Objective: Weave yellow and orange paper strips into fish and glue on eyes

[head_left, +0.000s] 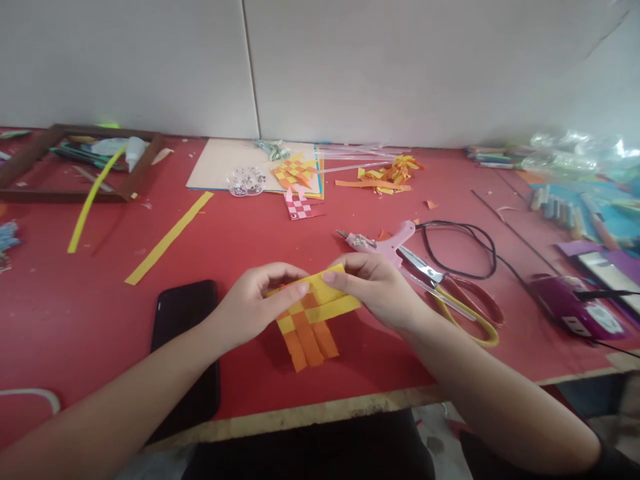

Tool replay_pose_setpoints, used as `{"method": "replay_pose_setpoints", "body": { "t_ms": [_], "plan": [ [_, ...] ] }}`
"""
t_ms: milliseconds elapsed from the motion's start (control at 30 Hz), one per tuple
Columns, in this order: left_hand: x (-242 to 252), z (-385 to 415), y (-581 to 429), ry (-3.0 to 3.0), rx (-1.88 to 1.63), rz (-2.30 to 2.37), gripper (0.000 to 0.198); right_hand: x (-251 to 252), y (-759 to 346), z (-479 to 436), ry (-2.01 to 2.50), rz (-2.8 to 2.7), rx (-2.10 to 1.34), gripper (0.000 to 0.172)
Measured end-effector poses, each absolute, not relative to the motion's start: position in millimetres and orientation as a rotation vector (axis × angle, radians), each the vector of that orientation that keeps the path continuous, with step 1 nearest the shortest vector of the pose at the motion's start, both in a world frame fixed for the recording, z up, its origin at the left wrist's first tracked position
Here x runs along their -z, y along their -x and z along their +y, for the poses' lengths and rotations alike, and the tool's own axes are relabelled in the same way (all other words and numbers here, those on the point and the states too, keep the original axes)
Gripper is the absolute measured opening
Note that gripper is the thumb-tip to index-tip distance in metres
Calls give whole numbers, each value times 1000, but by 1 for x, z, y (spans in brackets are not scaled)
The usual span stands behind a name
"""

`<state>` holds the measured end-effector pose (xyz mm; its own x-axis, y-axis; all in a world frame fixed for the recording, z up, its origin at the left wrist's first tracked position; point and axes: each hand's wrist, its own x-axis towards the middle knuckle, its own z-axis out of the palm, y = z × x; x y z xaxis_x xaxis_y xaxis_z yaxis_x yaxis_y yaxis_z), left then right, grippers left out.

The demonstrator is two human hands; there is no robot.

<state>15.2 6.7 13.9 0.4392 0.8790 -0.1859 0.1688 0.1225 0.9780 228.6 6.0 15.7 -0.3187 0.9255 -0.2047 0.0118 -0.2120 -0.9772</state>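
Between my two hands is a woven piece of yellow and orange paper strips (301, 325), held just above the red table near its front edge. Orange strip ends hang down toward me, and yellow ends stick out to the right. My left hand (267, 293) pinches its upper left part, thumb on top. At the upper right, my right hand (375, 283) grips the yellow strips with the thumb over them. The fingers behind the paper are partly hidden. Just beyond my right hand lie a pink glue gun (385, 248) and scissors (450, 293) with red and yellow handles.
A black phone (185, 313) lies beside my left forearm. Loose yellow strips (167, 240) rest at left, near a brown wooden frame (65, 195). Paper sheets (215, 167), a woven fish shape (299, 205) and strip scraps (395, 175) lie at the back. A purple device (565, 303) sits right.
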Motion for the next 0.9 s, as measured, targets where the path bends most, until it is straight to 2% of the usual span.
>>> {"method": "replay_pose_setpoints", "body": {
  "t_ms": [167, 333, 467, 600, 800, 900],
  "plan": [
    [-14, 7, -13, -1451, -642, 1031, 27, -15, -229, 5, 1240, -1443, -1574, 28],
    [-13, 7, -12, -1429, -714, 1071, 27, -19, -226, 5, 1217, -1338, -1629, 26],
    [-8, 9, -12, -1296, -842, 1110, 27, -21, -225, 6, 1160, -1272, -1708, 34],
    [-6, 9, -13, -1091, -874, 1098, 29, -15, -226, 9, 1212, -1300, -1595, 27],
    [-12, 11, -16, -877, -710, 1044, 63, -8, -223, 13, 1164, -1107, -1561, 29],
    [-14, 9, -17, -835, -723, 1060, 68, -8, -221, 12, 1132, -1028, -1570, 27]
  ]
}}
